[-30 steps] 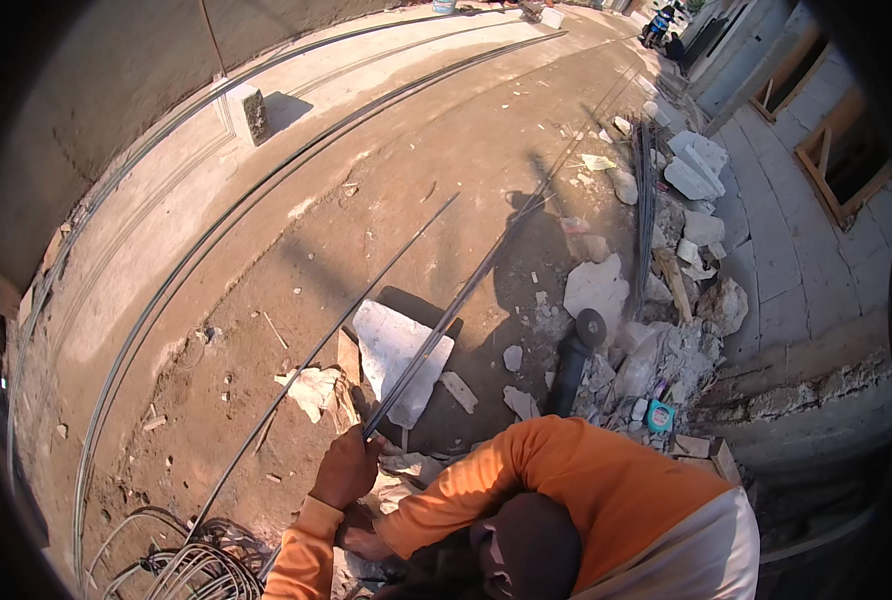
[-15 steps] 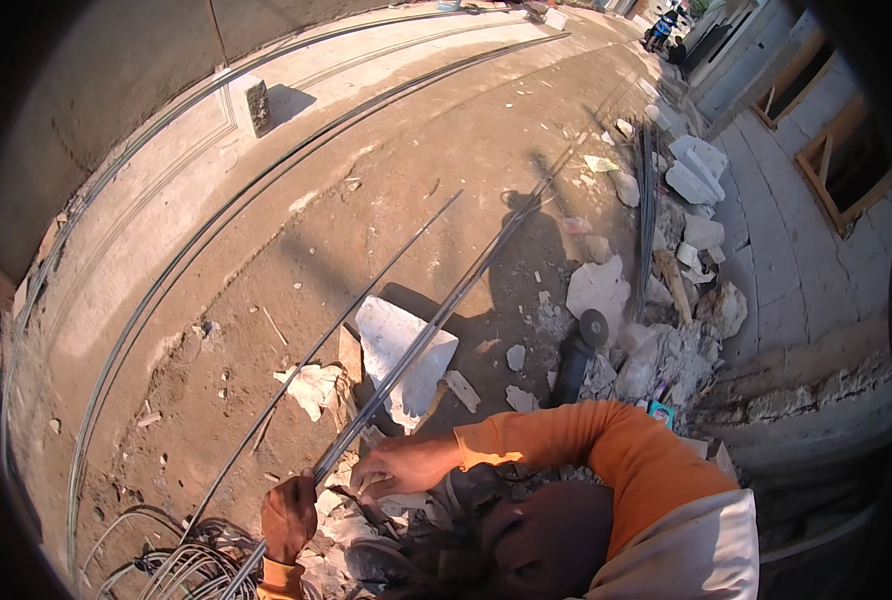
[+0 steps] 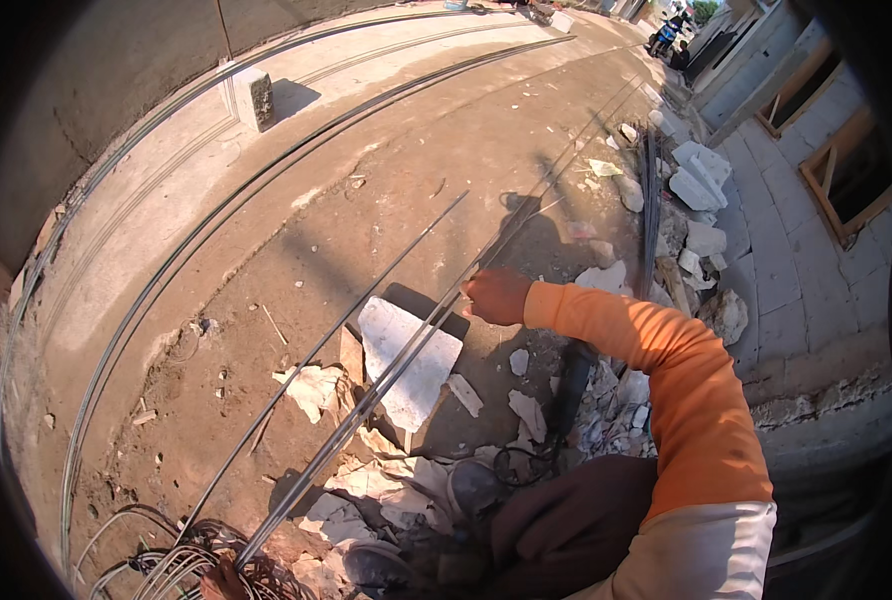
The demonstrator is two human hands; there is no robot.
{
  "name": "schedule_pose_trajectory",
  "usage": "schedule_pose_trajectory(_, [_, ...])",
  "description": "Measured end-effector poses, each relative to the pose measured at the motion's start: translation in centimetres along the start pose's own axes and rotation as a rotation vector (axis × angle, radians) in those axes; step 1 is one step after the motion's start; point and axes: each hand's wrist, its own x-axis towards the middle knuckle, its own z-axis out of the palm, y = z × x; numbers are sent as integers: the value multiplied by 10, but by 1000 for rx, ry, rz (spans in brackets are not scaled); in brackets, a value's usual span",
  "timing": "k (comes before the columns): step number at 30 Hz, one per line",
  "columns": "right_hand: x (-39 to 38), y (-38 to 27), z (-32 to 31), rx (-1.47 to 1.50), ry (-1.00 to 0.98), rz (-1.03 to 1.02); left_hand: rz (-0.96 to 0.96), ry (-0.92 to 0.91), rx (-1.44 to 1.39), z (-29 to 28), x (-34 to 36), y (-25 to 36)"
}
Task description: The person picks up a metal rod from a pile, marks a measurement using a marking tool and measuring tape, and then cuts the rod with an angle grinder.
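A bundle of long, thin steel rods (image 3: pixel 386 385) runs diagonally from the lower left toward the far right, passing over a white broken slab (image 3: pixel 381 335). My right hand (image 3: pixel 496 296) reaches out over the ground beyond the slab, its fingers curled at the bundle. At the lower left, my left hand (image 3: pixel 224 580) is partly cut off by the picture's dark rim. It lies against a loose coil of wire (image 3: pixel 171 570), close to the rods' near end, and its fingers are hidden. A single rod (image 3: pixel 316 345) lies left of the bundle.
A dark power tool (image 3: pixel 569 390), partly covered by my right sleeve, lies on rubble (image 3: pixel 606 420). Broken concrete (image 3: pixel 706 238) lines the wall at right, beside another rod bundle (image 3: pixel 649 200). Long rods (image 3: pixel 216 215) curve along the left, near a concrete block (image 3: pixel 254 98).
My right hand has moved forward along the rods, away from my left hand. My left hand has dropped back toward the wire coil. The grinder's disc is now hidden by my sleeve.
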Motion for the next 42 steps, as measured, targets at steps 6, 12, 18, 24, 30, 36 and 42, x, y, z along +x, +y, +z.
schedule_pose_trajectory(6, [38, 66, 44, 94, 519, 42, -419, -259, -113, -21, -40, -52])
schedule_pose_trajectory(12, [47, -8, 54, 212, 731, -265, -614, -216, -351, -69, -52, -81])
schedule_pose_trajectory(18, [20, -133, 66, 272, 493, -840, -470, 84, -265, -52, -49, -77])
schedule_pose_trajectory(24, [57, -169, 42, 416, -47, -642, -583, 25, -350, -70, -49, -73])
schedule_pose_trajectory(30, [54, -218, 57, 393, -68, -574, -624, -68, -434, -37, -66, -71])
schedule_pose_trajectory(36, [52, -225, 89, 467, 80, -555, -688, -38, -380, -14, -64, -54])
schedule_pose_trajectory(42, [56, -226, 85, 458, -19, -534, -683, 13, -431, -21, -49, -19])
